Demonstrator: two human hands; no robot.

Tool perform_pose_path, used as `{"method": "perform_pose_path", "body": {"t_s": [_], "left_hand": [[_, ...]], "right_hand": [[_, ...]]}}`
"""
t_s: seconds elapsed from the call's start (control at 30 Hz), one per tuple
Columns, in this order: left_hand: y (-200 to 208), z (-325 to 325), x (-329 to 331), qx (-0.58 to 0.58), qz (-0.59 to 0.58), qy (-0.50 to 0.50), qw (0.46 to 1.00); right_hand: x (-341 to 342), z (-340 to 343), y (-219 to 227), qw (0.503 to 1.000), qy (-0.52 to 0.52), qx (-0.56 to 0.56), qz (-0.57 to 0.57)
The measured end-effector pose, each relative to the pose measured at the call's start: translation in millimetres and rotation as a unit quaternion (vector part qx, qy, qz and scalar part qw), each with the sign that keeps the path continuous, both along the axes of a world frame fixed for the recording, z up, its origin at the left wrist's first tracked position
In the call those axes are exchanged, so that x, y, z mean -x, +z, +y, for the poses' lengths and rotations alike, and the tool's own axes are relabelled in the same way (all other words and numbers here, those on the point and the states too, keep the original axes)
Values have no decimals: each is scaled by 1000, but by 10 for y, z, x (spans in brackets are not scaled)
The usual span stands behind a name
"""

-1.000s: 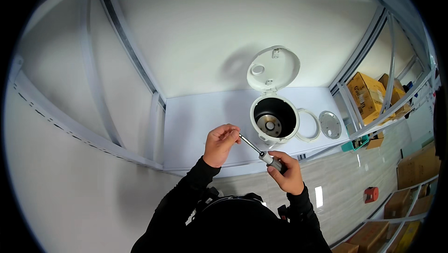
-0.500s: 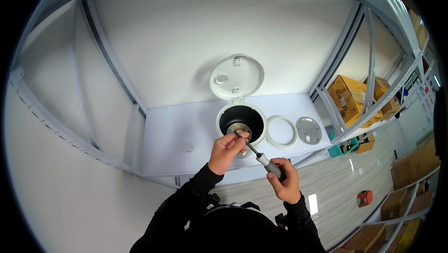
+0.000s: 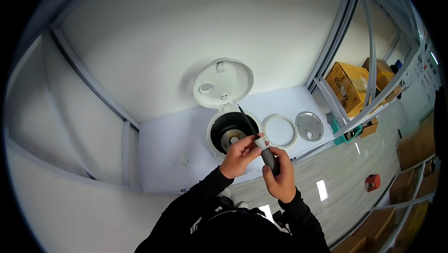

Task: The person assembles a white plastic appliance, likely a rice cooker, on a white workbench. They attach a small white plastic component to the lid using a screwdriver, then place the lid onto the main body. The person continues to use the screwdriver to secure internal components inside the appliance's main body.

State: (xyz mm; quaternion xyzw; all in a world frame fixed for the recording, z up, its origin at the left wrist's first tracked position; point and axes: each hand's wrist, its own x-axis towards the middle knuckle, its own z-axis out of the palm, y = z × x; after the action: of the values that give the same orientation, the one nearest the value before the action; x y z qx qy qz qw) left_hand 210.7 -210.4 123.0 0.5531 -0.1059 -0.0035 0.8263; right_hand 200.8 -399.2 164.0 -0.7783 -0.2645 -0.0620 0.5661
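My right hand (image 3: pixel 282 179) grips the grey handle of a screwdriver (image 3: pixel 269 158). My left hand (image 3: pixel 239 158) pinches its white collar with thumb and fingers. The dark shaft points up and away to the left, over the right side of a white rice cooker (image 3: pixel 209 142). Its hinged lid (image 3: pixel 239 85) stands raised at the back. Inside the dark cavity, a round metal plate (image 3: pixel 228 138) shows, partly hidden by my left hand.
On the white table (image 3: pixel 163 136), a white ring (image 3: pixel 295 134) and a round metal disc (image 3: pixel 310 123) lie right of the cooker. A small curved piece (image 3: pixel 185 161) lies to its left. Frame posts, yellow boxes (image 3: pixel 347 85) and a teal crate (image 3: pixel 349 137) stand farther right.
My left hand has moved from the shaft near the tip to the collar. The screwdriver has lifted, its tip now farther away over the cooker. The view has shifted.
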Motion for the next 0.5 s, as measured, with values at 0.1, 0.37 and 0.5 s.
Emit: {"method": "perform_pose_path", "body": {"t_s": [0.1, 0.37, 0.5], "left_hand": [[102, 148, -175, 17, 2, 11, 1000], [342, 478, -591, 102, 20, 10, 995], [395, 643, -746, 132, 17, -11, 991]], "right_hand": [[-175, 183, 63, 999, -11, -10, -40], [-513, 630, 395, 974, -70, 4, -215], [-570, 843, 495, 975, -75, 24, -208]]}}
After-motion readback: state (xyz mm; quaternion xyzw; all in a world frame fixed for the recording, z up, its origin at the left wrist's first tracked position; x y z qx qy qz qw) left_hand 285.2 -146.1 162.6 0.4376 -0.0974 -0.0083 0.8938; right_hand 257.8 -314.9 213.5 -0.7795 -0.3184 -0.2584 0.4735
